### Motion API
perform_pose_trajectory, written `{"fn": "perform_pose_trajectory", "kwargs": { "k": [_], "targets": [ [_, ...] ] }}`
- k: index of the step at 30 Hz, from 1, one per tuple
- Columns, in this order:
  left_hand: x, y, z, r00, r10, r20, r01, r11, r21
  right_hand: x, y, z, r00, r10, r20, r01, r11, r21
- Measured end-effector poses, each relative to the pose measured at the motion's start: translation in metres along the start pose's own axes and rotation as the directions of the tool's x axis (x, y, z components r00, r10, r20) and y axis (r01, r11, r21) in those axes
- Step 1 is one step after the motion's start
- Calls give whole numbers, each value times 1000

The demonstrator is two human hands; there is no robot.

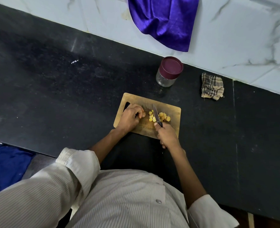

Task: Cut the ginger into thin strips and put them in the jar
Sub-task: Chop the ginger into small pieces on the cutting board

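A wooden cutting board point(173, 112) lies on the black counter. Yellow ginger pieces point(164, 117) are scattered in its middle, on both sides of the blade. My right hand point(167, 134) grips the dark handle of a knife point(156, 113), its blade pointing away from me among the pieces. My left hand point(131, 116) rests on the board's left part, fingers curled, just left of the ginger; whether it holds a piece is hidden. A glass jar point(167, 76) with a maroon lid on it stands beyond the board.
A checked folded cloth point(211, 87) lies on the counter to the right of the jar. A purple fabric point(163, 22) hangs over the white marble wall behind. Blue cloth point(6, 168) shows below the counter's near edge at the left.
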State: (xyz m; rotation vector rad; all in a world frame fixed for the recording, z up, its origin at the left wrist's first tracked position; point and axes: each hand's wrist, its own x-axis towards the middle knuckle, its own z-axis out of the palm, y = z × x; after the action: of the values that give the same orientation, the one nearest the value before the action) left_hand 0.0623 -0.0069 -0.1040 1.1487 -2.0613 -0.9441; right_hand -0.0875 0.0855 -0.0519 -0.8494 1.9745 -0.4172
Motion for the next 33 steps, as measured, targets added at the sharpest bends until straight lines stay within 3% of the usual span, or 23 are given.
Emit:
{"fn": "perform_pose_trajectory", "kwargs": {
  "k": [12, 21, 33],
  "targets": [
    [1, -2, 1, 999, -2, 36, 2, 1000, 1, -3, 0, 1, 998, -44, -48, 43, 998, -35],
    [-1, -4, 3, 992, 123, 33, -125, 988, 87, -5, -5, 7, 999, -46, -13, 45, 998, -48],
    [-2, -2, 3, 991, 128, 48, -132, 987, 96, -11, -5, 7, 1000, -20, -7, 21, 986, 166]
  ]
}}
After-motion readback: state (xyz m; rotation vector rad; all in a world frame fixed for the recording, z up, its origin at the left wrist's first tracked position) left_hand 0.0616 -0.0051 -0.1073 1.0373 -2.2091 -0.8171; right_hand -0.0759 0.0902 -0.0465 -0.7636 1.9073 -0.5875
